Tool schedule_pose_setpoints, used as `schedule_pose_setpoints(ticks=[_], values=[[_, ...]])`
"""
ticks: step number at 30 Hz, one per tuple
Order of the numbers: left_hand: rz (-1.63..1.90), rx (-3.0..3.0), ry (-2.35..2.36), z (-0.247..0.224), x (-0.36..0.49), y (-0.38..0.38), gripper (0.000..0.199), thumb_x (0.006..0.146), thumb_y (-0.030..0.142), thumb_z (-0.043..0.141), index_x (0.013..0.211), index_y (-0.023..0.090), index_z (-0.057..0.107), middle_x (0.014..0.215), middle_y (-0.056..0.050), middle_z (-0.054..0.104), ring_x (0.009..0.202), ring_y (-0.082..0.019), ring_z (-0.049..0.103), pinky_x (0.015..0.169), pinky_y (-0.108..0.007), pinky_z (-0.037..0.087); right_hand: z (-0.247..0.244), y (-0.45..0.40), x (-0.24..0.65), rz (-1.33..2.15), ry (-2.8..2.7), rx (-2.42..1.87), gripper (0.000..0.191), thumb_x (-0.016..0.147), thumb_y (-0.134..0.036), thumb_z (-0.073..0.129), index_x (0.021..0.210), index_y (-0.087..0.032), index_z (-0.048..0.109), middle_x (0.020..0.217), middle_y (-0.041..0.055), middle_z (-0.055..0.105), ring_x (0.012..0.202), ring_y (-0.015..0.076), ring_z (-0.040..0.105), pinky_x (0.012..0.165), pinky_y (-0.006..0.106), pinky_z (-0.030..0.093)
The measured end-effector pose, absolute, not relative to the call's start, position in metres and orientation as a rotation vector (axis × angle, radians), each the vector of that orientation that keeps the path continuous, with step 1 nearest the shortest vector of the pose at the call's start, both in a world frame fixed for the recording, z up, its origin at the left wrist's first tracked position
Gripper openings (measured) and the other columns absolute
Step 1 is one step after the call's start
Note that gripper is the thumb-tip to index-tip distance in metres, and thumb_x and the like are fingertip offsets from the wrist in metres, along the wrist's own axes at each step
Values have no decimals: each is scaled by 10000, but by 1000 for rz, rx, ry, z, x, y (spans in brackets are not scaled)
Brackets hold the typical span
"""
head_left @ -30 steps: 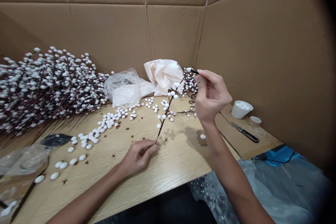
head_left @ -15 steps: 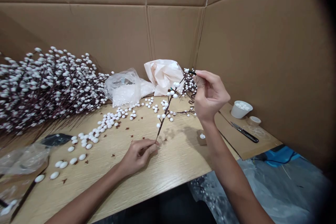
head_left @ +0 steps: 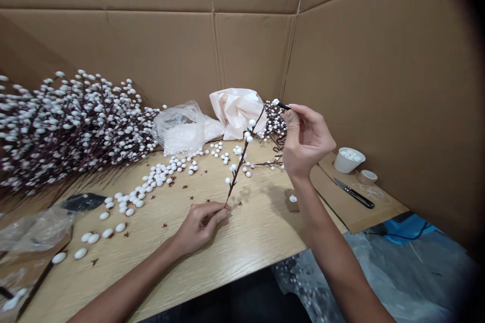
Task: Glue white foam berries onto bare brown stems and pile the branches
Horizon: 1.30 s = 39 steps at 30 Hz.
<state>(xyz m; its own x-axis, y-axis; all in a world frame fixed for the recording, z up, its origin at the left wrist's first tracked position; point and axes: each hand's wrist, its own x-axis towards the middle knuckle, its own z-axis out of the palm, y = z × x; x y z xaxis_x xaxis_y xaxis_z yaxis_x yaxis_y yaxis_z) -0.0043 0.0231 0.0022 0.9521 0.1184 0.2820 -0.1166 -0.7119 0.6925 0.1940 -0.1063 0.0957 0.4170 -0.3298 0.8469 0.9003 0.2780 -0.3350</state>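
Note:
My left hand (head_left: pixel 204 224) pinches the lower end of a dark brown berry twig (head_left: pixel 241 162), which slants up and to the right above the table. White berries sit along the twig, and its bare tip rises past the uppermost one. Raised to the right of that tip, my right hand (head_left: pixel 305 139) holds a thin black stick (head_left: pixel 283 106) between thumb and fingers. A white blob (head_left: pixel 276 102) covers the stick's end, near the twig's tip but seemingly apart from it. Loose white berries (head_left: pixel 161 174) lie across the wooden table (head_left: pixel 235 247) beyond my left hand.
A big bundle of white-berried stems (head_left: pixel 76 126) fills the left. Plastic bags (head_left: pixel 180 128) stand at the back. On the right are a white cup (head_left: pixel 348 160) of berries, a tape roll (head_left: pixel 367 176) and a knife-like tool (head_left: pixel 354 193). A small brown card (head_left: pixel 292 201) holds a white dab.
My right hand and the black stick have shifted slightly right, away from the twig's tip. The twig has turned a little in my left hand. The view has tilted slightly.

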Motion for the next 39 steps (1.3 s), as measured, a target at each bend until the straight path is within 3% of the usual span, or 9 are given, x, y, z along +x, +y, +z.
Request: schedule_pose_setpoints(ticks=[6,39], values=[[367,2290,19,3,-5,23,247,907,263,472,937,132,680,825,-63,703,679,-130,618,563,-195,432,96,-106,193,-919,-731,-925,144,842,-178,578,958,-222,651,882,8,655,809,136,653,740,312,566],[390,2320,-9,5,-5,23,241,896,239,477,937,139,693,753,-52,682,607,-109,577,534,-186,405,98,-111,194,-907,-716,-966,108,842,-194,561,921,-211,632,873,22,630,827,145,629,767,339,551]])
